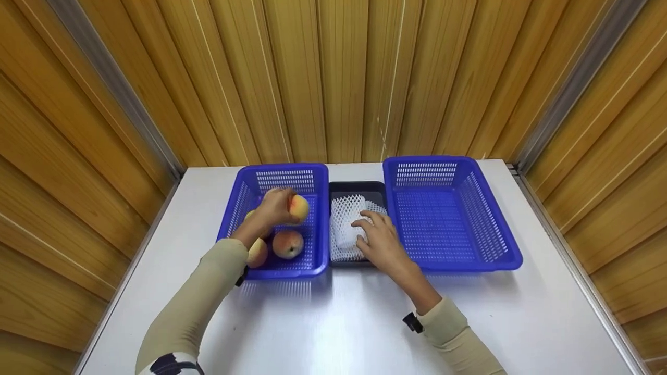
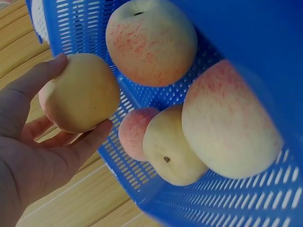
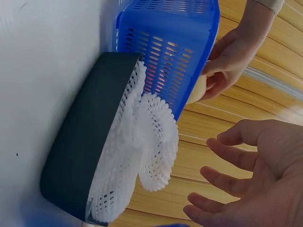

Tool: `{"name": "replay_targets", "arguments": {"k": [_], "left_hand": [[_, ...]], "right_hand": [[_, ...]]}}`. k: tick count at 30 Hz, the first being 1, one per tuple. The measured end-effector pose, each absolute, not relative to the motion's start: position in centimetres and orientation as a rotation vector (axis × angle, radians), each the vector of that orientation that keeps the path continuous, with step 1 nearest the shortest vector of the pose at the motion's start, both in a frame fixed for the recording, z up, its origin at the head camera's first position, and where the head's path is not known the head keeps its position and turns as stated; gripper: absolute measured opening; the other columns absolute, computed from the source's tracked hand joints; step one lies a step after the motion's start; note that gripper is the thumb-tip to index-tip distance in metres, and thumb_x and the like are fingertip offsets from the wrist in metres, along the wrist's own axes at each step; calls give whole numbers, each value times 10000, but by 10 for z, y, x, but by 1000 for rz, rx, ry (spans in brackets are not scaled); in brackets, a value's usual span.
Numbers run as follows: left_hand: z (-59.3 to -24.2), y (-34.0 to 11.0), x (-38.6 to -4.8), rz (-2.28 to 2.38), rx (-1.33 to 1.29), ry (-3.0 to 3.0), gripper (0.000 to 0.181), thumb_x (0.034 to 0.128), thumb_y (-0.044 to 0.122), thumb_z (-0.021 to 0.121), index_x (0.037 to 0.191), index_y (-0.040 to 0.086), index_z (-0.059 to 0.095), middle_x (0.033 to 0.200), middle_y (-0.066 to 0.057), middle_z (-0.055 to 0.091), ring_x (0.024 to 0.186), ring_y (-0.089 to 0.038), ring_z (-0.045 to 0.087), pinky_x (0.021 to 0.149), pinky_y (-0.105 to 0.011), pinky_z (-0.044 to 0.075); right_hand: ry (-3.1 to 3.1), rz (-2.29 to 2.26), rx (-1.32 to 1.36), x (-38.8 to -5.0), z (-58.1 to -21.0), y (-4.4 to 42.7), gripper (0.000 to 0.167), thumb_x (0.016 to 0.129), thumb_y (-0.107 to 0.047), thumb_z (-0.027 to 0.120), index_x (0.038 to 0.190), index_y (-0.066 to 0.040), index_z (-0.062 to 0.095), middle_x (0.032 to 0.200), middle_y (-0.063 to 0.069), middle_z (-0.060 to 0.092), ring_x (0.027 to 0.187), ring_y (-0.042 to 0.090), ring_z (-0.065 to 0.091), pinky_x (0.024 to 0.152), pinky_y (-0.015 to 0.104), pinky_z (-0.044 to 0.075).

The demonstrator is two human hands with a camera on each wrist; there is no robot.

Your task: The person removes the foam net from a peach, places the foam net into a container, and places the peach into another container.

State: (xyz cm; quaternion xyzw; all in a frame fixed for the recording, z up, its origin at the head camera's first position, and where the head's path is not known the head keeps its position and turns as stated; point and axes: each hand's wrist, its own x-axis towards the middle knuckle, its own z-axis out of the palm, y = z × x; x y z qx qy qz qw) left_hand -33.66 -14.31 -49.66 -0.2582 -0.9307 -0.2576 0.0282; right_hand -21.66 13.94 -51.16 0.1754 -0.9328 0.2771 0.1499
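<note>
My left hand grips a yellow-red peach above the left blue basket, thumb on one side and fingers on the other. Below it in that basket lie several more peaches, one with a reddish skin; the left wrist view shows a large pale one close by. Over the black tray hovers my right hand, fingers spread and slightly bent, nothing in them. White foam net sleeves fill the tray and stick up past its rim, a little apart from those fingers.
A second blue basket, with no fruit visible inside, stands right of the tray. All three containers sit side by side on a white table. Wood-patterned panels wall in the back and both sides.
</note>
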Motion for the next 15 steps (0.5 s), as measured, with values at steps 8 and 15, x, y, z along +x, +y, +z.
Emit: {"name": "replay_targets", "arguments": {"k": [8,15], "left_hand": [[-503,-133,-337,-804,-720,-3040,614,697,76,841,1224,-85,570,1008,-202,647,930,-351,612,865,-500,547],[-508,-126,-333,-660,-671,-3228,751,826,157,752,1447,-100,419,1297,-317,593,1196,-441,587,1042,-544,481]], "right_hand": [[-2647,772,572,-216,-509,157,262,902,-54,678,1161,-75,710,1326,171,626,1235,430,543,1076,572,424],[-2620,777,569,-217,-513,165,271,876,-29,683,1142,-70,719,1282,155,647,1216,421,557,1065,567,438]]}}
